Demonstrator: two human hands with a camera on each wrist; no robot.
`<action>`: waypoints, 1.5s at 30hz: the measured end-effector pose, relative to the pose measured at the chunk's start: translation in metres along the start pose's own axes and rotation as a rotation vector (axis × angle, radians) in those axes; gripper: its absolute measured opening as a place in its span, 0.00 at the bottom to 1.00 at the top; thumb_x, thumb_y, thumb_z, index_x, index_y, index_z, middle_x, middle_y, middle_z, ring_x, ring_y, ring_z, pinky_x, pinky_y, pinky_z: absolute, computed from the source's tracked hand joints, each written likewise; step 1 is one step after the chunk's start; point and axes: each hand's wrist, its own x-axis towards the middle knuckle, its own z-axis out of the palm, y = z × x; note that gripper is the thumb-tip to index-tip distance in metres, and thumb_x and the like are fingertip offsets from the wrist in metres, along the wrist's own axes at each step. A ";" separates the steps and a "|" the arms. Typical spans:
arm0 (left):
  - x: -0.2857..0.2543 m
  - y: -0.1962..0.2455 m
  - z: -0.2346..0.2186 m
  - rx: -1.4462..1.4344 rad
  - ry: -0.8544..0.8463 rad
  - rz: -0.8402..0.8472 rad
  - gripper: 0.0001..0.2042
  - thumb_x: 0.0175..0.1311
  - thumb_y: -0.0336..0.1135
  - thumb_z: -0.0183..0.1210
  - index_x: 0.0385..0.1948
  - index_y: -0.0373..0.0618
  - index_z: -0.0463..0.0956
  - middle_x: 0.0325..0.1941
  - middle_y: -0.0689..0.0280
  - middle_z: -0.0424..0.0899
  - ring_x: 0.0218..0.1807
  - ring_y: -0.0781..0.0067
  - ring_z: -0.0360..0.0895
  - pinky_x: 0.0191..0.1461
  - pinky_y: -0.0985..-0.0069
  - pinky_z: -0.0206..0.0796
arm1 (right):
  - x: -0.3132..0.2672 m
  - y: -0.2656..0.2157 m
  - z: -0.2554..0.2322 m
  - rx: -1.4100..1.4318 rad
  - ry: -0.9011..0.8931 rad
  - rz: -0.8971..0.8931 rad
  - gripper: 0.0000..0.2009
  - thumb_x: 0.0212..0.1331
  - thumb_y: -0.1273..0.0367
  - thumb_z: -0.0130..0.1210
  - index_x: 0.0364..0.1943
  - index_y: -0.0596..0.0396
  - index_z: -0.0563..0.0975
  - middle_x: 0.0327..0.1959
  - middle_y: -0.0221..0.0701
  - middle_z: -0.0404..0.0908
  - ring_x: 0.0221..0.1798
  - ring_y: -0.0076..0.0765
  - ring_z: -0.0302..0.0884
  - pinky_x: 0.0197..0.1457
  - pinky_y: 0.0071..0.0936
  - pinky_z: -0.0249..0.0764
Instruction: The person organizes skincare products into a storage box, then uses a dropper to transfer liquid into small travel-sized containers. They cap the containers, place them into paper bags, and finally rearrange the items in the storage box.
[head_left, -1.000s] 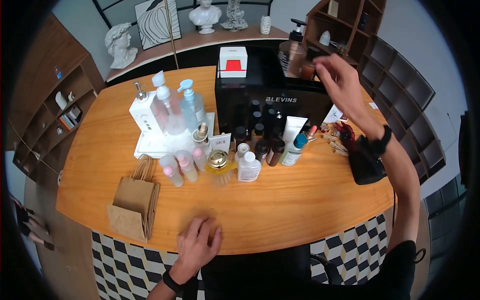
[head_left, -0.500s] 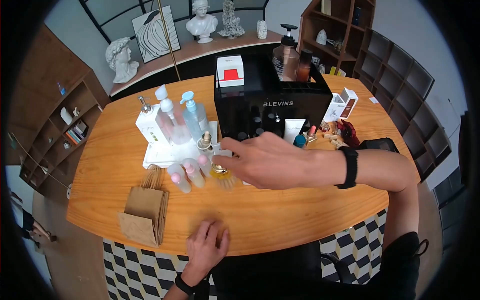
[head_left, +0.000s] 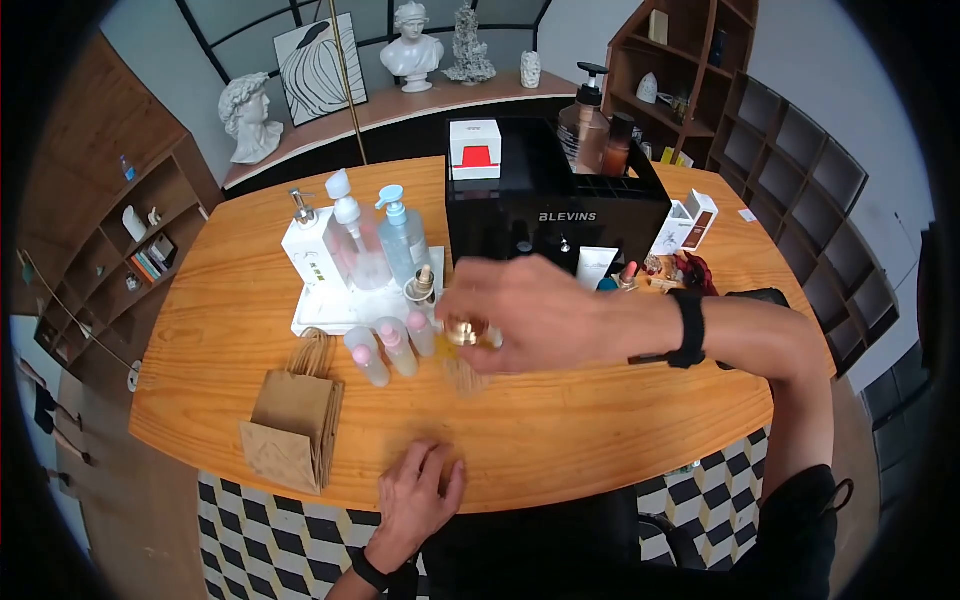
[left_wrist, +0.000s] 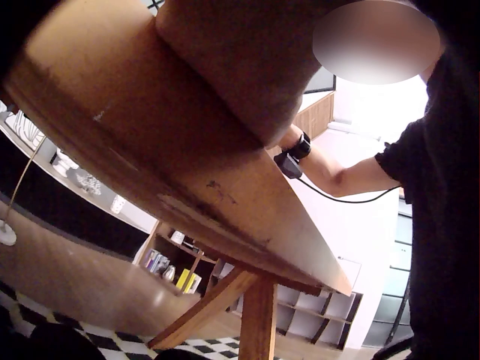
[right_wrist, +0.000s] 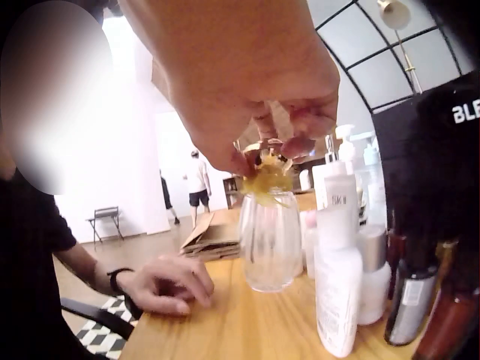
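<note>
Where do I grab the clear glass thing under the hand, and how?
Wrap your fingers round its middle, probably coming from the near side. The clear glass thing stands upright with rounded sides. The right hand holds the gold top above it, a white bottle stands beside it, and the near side looks open.

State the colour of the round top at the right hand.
Shiny gold; the round top shows best in the head view.
</note>
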 end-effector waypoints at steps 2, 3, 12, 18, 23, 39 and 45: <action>0.000 0.001 0.000 -0.026 -0.001 -0.003 0.10 0.60 0.30 0.72 0.41 0.40 0.84 0.44 0.57 0.85 0.37 0.53 0.86 0.38 0.63 0.80 | 0.004 0.007 -0.023 0.198 0.283 0.091 0.16 0.57 0.65 0.68 0.46 0.60 0.84 0.40 0.43 0.85 0.34 0.42 0.87 0.38 0.38 0.82; 0.000 0.001 0.000 -0.032 -0.002 -0.004 0.10 0.60 0.30 0.72 0.41 0.40 0.84 0.44 0.57 0.85 0.37 0.53 0.86 0.38 0.63 0.80 | 0.006 0.010 -0.037 0.239 0.375 0.129 0.16 0.57 0.64 0.68 0.45 0.60 0.84 0.38 0.40 0.84 0.33 0.38 0.85 0.38 0.36 0.82; 0.001 0.001 -0.001 -0.033 -0.005 0.004 0.10 0.61 0.31 0.72 0.41 0.40 0.84 0.44 0.58 0.85 0.36 0.54 0.86 0.37 0.64 0.80 | 0.029 0.106 -0.119 -0.322 0.696 0.275 0.24 0.64 0.58 0.66 0.59 0.58 0.82 0.42 0.40 0.81 0.40 0.37 0.83 0.50 0.36 0.81; 0.000 -0.002 0.000 -0.026 0.037 0.021 0.10 0.61 0.31 0.71 0.41 0.41 0.84 0.44 0.58 0.84 0.33 0.54 0.85 0.34 0.62 0.79 | 0.041 0.168 -0.099 -0.388 0.613 0.467 0.24 0.61 0.59 0.63 0.58 0.58 0.83 0.48 0.51 0.81 0.51 0.59 0.83 0.62 0.45 0.78; 0.001 -0.002 -0.002 -0.039 0.013 0.017 0.08 0.61 0.30 0.72 0.38 0.40 0.84 0.42 0.57 0.84 0.34 0.54 0.85 0.35 0.64 0.79 | 0.052 0.198 -0.086 -0.347 0.465 0.671 0.24 0.64 0.59 0.65 0.60 0.57 0.80 0.61 0.58 0.78 0.62 0.71 0.81 0.67 0.53 0.79; 0.001 -0.001 -0.001 -0.058 -0.024 -0.021 0.09 0.62 0.30 0.70 0.41 0.40 0.83 0.41 0.57 0.84 0.32 0.53 0.85 0.34 0.63 0.79 | 0.071 0.224 -0.085 -0.254 0.440 0.647 0.20 0.66 0.65 0.62 0.59 0.62 0.80 0.61 0.59 0.80 0.66 0.68 0.78 0.71 0.51 0.76; 0.001 0.001 -0.002 -0.040 -0.039 -0.062 0.10 0.61 0.30 0.71 0.42 0.40 0.83 0.42 0.57 0.84 0.32 0.52 0.85 0.34 0.62 0.79 | 0.051 0.171 -0.075 -0.483 0.538 0.555 0.20 0.66 0.65 0.61 0.59 0.60 0.81 0.61 0.53 0.81 0.57 0.64 0.84 0.64 0.50 0.81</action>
